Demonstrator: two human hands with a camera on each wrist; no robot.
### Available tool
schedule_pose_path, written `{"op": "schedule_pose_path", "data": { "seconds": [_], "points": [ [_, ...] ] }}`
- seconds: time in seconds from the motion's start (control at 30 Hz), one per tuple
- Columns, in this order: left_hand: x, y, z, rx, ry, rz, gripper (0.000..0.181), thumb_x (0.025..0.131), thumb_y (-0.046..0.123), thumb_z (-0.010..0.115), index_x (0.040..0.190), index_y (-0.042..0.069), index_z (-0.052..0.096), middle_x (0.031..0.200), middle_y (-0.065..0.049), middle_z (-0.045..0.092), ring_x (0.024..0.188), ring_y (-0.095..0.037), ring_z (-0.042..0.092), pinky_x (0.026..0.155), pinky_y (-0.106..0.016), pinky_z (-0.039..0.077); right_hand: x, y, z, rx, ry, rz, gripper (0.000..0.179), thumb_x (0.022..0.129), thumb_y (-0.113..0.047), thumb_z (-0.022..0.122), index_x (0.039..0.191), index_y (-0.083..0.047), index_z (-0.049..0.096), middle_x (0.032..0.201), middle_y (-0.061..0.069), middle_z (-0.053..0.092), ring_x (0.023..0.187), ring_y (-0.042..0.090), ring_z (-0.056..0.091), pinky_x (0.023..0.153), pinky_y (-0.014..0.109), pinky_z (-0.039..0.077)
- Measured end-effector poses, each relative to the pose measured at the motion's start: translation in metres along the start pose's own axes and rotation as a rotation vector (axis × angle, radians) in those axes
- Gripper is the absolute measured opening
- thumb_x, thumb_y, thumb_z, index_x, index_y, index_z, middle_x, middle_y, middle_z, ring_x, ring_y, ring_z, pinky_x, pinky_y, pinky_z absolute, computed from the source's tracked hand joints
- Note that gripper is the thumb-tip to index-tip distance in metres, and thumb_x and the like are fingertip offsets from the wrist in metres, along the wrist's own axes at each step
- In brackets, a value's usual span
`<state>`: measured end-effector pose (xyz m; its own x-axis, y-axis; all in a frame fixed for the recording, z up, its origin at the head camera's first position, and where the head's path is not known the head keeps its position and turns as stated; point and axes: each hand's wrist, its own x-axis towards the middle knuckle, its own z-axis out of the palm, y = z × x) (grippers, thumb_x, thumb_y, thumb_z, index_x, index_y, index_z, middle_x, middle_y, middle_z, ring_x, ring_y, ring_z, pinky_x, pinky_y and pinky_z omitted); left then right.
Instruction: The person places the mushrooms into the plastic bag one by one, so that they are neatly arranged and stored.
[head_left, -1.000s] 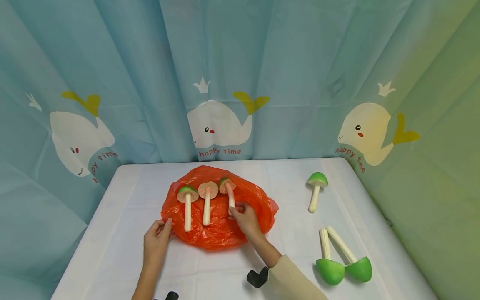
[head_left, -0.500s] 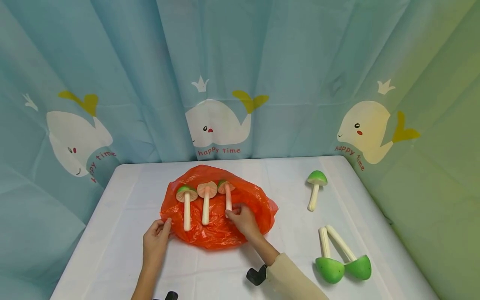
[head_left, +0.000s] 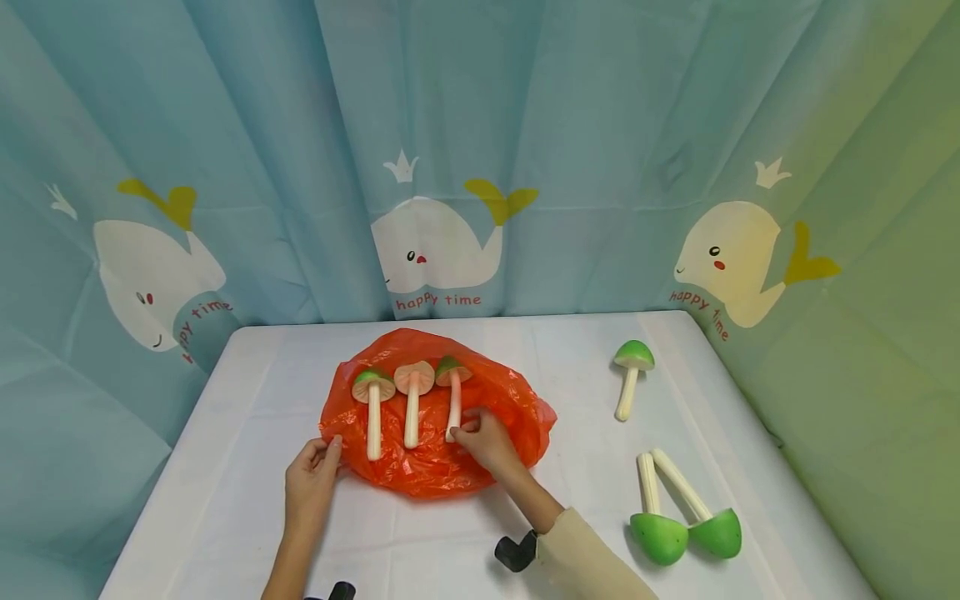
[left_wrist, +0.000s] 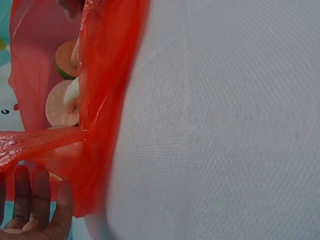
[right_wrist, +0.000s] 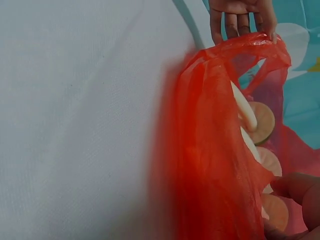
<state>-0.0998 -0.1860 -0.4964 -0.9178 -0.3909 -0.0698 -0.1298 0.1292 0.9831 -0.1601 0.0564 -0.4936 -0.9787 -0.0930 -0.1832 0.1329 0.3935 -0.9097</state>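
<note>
A red plastic bag (head_left: 420, 482) lies spread on the white table. My left hand (head_left: 311, 479) pinches its left edge, and the left wrist view shows the thin film (left_wrist: 45, 142) over those fingers. Inside the bag's opening lie a left toy mushroom (head_left: 374, 425), a middle one (head_left: 412, 417) and a right one (head_left: 454, 400), their stems toward me. My right hand (head_left: 487, 442) holds the right mushroom's stem near its lower end. In the right wrist view the bag's near side hides part of the stems, and the thumb (right_wrist: 295, 187) meets the film.
On the table's right side one green-capped mushroom (head_left: 634, 358) lies farther back. Two more, a left one (head_left: 660, 540) and a right one (head_left: 717, 533), lie closer with stems touching or nearly so. A blue curtain (head_left: 600, 167) hangs behind the table. Black wrist devices (head_left: 515, 552) sit by the forearms.
The right mushroom's stem has swung left at its lower end and now lies nearly in line with the other two. My right hand has shifted slightly left with it. My left hand stays at the bag's edge.
</note>
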Motion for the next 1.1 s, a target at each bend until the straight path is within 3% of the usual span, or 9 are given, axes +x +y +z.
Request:
{"op": "schedule_pose_path", "data": {
  "seconds": [0.23,0.47,0.7,0.87,1.1],
  "points": [
    [0.000,0.000,0.000,-0.016,0.001,0.006,0.029,0.096,0.022,0.055,0.097,-0.007,0.054,0.086,-0.014,0.063,0.070,-0.009,0.062,0.064,-0.024,0.055,-0.010,-0.006,-0.008,0.093,-0.035,-0.053,0.042,0.086,-0.015,0.068,0.118,0.008,0.052,0.086,0.007,0.058,0.066,0.017,0.059,0.062,0.028,0.055],
    [-0.001,0.000,-0.001,0.012,0.004,-0.011,0.032,0.096,0.026,0.055,0.098,-0.005,0.054,0.089,-0.015,0.063,0.071,-0.011,0.062,0.065,-0.024,0.055,-0.032,-0.020,-0.024,0.311,-0.160,-0.073,0.044,0.090,-0.016,0.063,0.122,0.010,0.050,0.094,0.008,0.058,0.084,0.035,0.060,0.071,0.034,0.056],
    [0.000,0.001,-0.001,0.026,0.000,-0.021,0.034,0.096,0.029,0.056,0.101,-0.004,0.054,0.092,-0.015,0.063,0.073,-0.011,0.062,0.066,-0.023,0.055,-0.056,-0.032,-0.049,0.276,-0.162,-0.129,0.039,0.091,-0.019,0.064,0.121,0.004,0.054,0.110,0.014,0.057,0.089,0.027,0.060,0.077,0.040,0.055],
    [0.000,0.001,-0.001,0.013,-0.006,-0.024,0.034,0.096,0.029,0.056,0.100,-0.005,0.054,0.090,-0.013,0.063,0.072,-0.012,0.062,0.066,-0.023,0.055,-0.060,-0.041,-0.075,0.256,-0.089,-0.167,0.031,0.092,-0.013,0.061,0.118,0.003,0.056,0.107,0.013,0.058,0.090,0.025,0.059,0.076,0.035,0.055],
    [-0.001,0.003,-0.001,0.005,-0.004,-0.007,0.034,0.096,0.028,0.056,0.099,-0.005,0.055,0.087,-0.014,0.062,0.072,-0.013,0.061,0.065,-0.023,0.055,-0.044,-0.037,-0.126,0.217,0.073,-0.175,0.023,0.097,-0.010,0.052,0.115,0.004,0.056,0.100,0.018,0.060,0.089,0.032,0.058,0.070,0.029,0.054]
  ]
}}
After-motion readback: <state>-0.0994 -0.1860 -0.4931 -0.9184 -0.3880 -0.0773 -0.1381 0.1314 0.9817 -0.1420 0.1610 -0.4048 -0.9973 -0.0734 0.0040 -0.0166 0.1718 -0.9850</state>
